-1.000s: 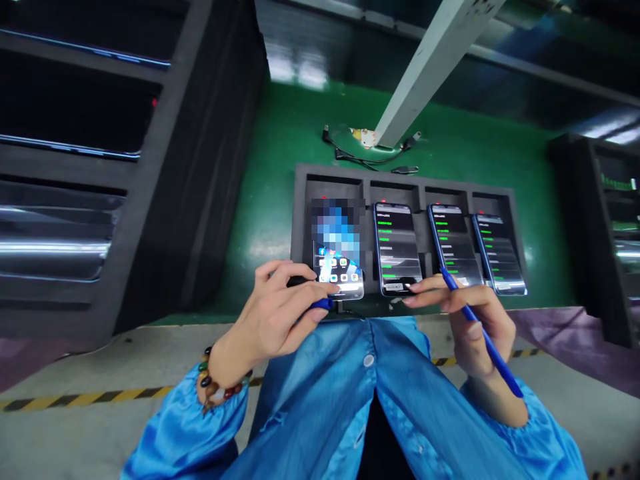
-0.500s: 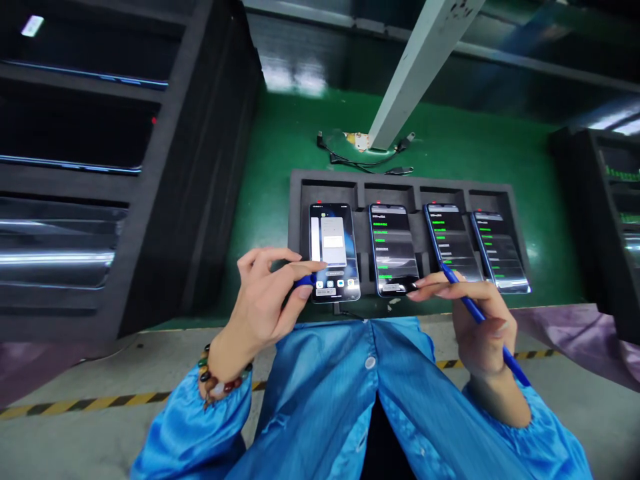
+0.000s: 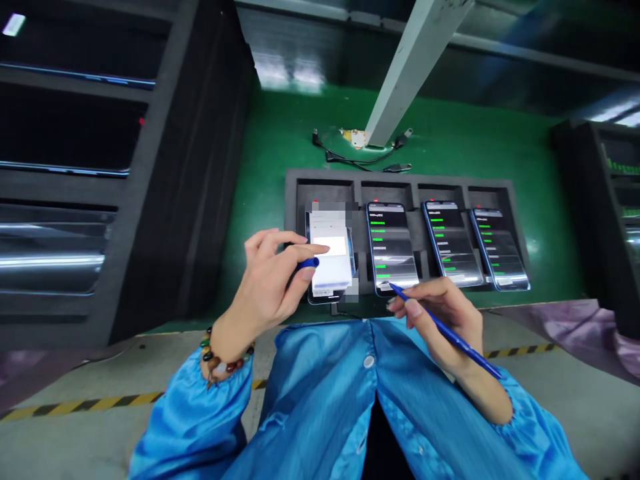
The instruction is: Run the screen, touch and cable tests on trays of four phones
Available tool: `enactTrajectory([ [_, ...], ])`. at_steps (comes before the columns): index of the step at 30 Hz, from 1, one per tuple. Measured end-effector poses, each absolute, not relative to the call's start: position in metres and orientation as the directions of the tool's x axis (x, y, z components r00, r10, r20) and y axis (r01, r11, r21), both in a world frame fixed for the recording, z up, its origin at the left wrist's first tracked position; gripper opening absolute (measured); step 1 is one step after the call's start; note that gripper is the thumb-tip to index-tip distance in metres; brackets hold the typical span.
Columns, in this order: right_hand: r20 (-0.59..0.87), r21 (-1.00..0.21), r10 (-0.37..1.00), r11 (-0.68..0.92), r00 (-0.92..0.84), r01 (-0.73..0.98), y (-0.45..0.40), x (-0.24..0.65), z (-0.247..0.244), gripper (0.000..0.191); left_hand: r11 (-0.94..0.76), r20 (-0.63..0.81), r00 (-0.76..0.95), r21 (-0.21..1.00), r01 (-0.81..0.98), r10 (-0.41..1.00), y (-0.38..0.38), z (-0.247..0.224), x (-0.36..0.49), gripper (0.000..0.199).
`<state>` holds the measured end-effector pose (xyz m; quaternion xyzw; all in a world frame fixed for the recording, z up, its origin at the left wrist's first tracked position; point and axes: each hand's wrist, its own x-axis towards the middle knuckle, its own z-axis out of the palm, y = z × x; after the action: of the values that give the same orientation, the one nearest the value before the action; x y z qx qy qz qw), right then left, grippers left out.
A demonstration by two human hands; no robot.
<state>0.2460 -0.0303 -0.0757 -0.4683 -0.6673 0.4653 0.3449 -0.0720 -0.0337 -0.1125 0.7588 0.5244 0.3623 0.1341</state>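
Observation:
Several phones lie in a black foam tray (image 3: 363, 175). My left hand (image 3: 273, 283) pinches a short blue pen cap (image 3: 309, 263), its index finger over the bright screen of the leftmost phone (image 3: 330, 270). A long blue pen (image 3: 455, 339) is in my right hand (image 3: 450, 320), its tip by the lower edge of the second phone (image 3: 393, 247). The third phone (image 3: 450, 240) and the rightmost phone (image 3: 500, 250) show green and white text on dark screens.
Black cables (image 3: 363, 162) lie behind the tray, by a slanted white post (image 3: 410, 73). A large black rack (image 3: 187, 167) stands at the left, another black rack (image 3: 580, 200) at the right. The green tabletop (image 3: 280, 133) ends near my body.
My right hand has moved left and turned, bringing the pen tip to the second phone. My left index finger is higher on the leftmost phone, whose screen shows a larger white window.

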Motion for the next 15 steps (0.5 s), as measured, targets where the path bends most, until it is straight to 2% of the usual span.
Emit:
enactTrajectory([
  [5,0.016,-0.940,0.956,0.114,-0.294,0.320,-0.030,0.238,-0.074,0.011,-0.493,0.388,0.317,0.549,0.675,0.866,-0.019,-0.107,-0.060,0.029],
  [9,-0.064,-0.964,0.953,0.018,-0.296,0.266,-0.030,0.238,-0.073,0.009,-0.496,0.342,0.360,0.552,0.671,0.868,-0.016,-0.104,-0.056,0.030],
  [12,-0.103,-0.965,0.952,-0.024,-0.289,0.263,-0.032,0.233,-0.074,0.014,-0.482,0.387,0.303,0.552,0.681,0.871,-0.017,-0.108,-0.061,0.029],
  [15,-0.115,-0.960,0.946,-0.027,-0.304,0.280,-0.032,0.217,-0.076,0.025,-0.425,0.456,0.153,0.587,0.689,0.877,-0.019,-0.113,-0.068,0.028],
])
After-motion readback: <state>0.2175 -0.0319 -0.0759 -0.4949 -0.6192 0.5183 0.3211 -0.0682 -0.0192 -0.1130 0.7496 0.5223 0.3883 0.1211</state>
